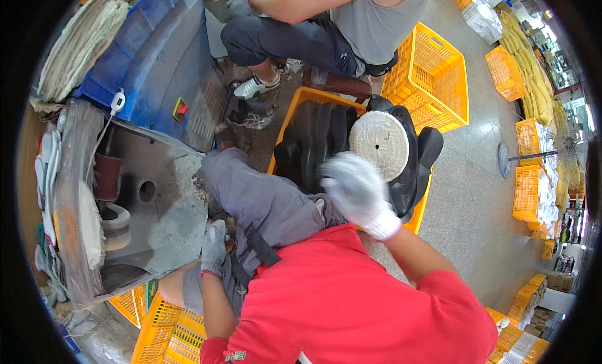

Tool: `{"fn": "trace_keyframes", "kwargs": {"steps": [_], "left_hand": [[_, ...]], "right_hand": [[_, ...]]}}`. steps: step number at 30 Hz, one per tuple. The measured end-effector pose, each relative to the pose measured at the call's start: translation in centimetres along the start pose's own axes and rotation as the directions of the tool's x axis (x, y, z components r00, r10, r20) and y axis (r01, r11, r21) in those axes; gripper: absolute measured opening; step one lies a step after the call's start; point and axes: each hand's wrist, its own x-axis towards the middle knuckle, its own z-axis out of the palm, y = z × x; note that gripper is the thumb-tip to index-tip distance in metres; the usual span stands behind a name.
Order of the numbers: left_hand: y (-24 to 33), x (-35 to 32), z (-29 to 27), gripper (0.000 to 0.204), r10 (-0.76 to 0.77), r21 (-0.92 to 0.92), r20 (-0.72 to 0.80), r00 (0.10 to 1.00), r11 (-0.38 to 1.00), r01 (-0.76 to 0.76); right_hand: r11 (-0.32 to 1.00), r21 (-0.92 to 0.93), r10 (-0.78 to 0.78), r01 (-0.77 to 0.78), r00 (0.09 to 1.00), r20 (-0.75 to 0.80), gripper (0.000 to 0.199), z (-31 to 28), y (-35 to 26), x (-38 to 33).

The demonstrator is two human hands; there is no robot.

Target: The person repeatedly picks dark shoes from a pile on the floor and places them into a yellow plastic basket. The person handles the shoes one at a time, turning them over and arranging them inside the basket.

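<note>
My right hand [362, 193], in a white knitted glove, is smeared by motion just in front of a round off-white cloth buffing wheel [384, 144] with a small centre hole. The wheel lies on black, sole-shaped rubber pieces [311, 138] that fill a yellow crate [299, 100]. Whether the hand touches the wheel or the black pieces, I cannot tell. Beside my knee, my left hand [214, 246], in a greyish glove, is closed. A small brownish patch shows by its fingers; what it is stays unclear.
At left stands a blue and grey machine [164, 69] with an open housing [169, 201], where a reddish-brown drum [108, 176] and pale wheel [116, 226] sit. A co-worker [376, 25] sits ahead. Yellow crates [433, 75] stand right of the co-worker and below my left arm [166, 336]; a fan [533, 156] stands farther right.
</note>
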Motion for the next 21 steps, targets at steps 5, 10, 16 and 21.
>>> {"fn": "trace_keyframes", "kwargs": {"steps": [5,10,16,21], "left_hand": [[-0.5,-0.8,0.3,0.028,0.035,-0.229,-0.025,0.999,0.972,-0.04],[-2.9,-1.8,-0.7,0.048,0.046,-0.18,-0.102,0.994,0.982,-0.064],[-6.0,-0.4,-3.6,0.045,0.019,-0.204,-0.078,0.997,0.978,-0.034],[-5.0,1.3,-8.7,0.042,0.287,0.316,-0.156,0.945,0.921,-0.227]], "right_hand": [[0.987,0.025,-0.131,0.159,0.707,0.695,0.034,23.0,2.1,7.4],[0.861,-0.341,0.259,0.378,0.25,0.933,0.056,38.6,7.8,5.6],[0.864,-0.273,0.19,0.424,0.228,0.955,0.034,38.7,10.2,3.6],[0.9,-0.293,0.162,0.323,0.376,0.912,0.029,34.7,10.5,2.8]]}}
